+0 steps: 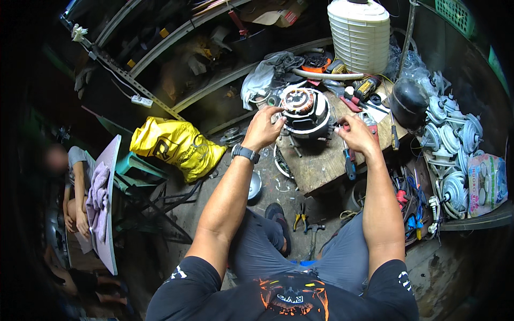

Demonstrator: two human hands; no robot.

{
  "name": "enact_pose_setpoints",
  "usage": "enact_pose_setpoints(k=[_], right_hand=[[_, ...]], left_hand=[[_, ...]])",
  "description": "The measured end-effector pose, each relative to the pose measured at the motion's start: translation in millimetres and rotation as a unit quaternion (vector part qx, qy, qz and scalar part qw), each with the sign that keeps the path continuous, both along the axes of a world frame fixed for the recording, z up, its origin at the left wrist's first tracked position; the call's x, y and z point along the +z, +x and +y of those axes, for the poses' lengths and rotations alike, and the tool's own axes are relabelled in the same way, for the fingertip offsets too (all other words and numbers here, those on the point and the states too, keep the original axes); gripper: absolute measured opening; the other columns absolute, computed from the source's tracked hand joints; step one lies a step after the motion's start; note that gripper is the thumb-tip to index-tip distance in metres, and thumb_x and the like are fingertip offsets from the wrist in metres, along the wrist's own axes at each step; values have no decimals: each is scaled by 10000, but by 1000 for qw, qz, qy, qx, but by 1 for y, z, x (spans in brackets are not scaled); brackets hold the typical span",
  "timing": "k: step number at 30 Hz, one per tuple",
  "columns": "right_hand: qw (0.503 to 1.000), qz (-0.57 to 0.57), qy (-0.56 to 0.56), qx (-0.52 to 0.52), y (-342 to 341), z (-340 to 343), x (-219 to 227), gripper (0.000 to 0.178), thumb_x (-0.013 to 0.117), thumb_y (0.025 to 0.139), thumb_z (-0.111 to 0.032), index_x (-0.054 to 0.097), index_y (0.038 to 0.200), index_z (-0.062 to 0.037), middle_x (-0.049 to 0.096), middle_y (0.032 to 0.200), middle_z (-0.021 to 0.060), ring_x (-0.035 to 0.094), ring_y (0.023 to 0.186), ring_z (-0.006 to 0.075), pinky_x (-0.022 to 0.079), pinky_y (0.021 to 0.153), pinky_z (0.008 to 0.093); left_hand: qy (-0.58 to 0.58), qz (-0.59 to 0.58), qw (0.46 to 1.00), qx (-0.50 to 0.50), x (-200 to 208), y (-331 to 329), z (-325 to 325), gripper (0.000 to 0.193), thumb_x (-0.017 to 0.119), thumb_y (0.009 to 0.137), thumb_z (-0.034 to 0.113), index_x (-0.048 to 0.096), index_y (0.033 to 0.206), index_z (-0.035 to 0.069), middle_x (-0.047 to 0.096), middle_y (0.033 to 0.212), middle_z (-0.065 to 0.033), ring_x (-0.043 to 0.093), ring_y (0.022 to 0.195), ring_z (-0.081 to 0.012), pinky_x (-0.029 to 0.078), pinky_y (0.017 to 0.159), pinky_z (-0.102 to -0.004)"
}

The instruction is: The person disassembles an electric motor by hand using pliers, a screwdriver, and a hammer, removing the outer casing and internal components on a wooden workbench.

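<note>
Motor (305, 113) sat upright on the small wooden surface (321, 166), copper windings facing up, dead centre between both hands. Left hand (263, 128) pinched its top left rim with curled fingers; right hand (357, 136) touched the right side, grip hard to tell. Left slightly nearer. Tight quarters: pliers (349, 163) and red tool (369, 124) just right, surface edge close in front, yellow bag (174, 143) off left.
</note>
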State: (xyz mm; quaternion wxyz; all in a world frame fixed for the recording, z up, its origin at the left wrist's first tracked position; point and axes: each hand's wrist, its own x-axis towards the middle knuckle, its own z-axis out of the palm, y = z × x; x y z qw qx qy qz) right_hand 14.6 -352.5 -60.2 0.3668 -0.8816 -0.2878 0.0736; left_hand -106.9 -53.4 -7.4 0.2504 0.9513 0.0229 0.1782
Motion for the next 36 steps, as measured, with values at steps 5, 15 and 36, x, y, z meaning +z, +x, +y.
enact_pose_setpoints(k=[5, 15, 36], right_hand=[[999, 18, -27, 25, -16, 5, -1, 382, 758, 927, -278, 692, 1236, -63, 638, 1168, 237, 639, 1122, 402, 510, 1003, 463], [998, 38, -33, 38, -13, 14, -2, 367, 758, 931, -259, 682, 1216, -41, 664, 1174, 209, 647, 1122, 380, 511, 983, 450], [996, 48, -20, 77, -19, 21, 2, 354, 761, 934, -232, 669, 1209, -28, 675, 1130, 215, 677, 1001, 366, 538, 914, 452]], left_hand=[[-34, -67, 993, 93, -58, -8, 12, 421, 736, 939, 246, 663, 1304, 47, 670, 1241, -184, 657, 1186, -347, 516, 1026, -425], [-105, -125, 986, 30, -50, 20, -2, 505, 750, 916, 206, 605, 1355, 4, 633, 1293, -206, 600, 1249, -381, 461, 1094, -443], [-113, -100, 989, -2, -46, 23, 9, 690, 790, 865, 213, 494, 1433, -45, 574, 1374, -243, 549, 1322, -398, 436, 1142, -450]])
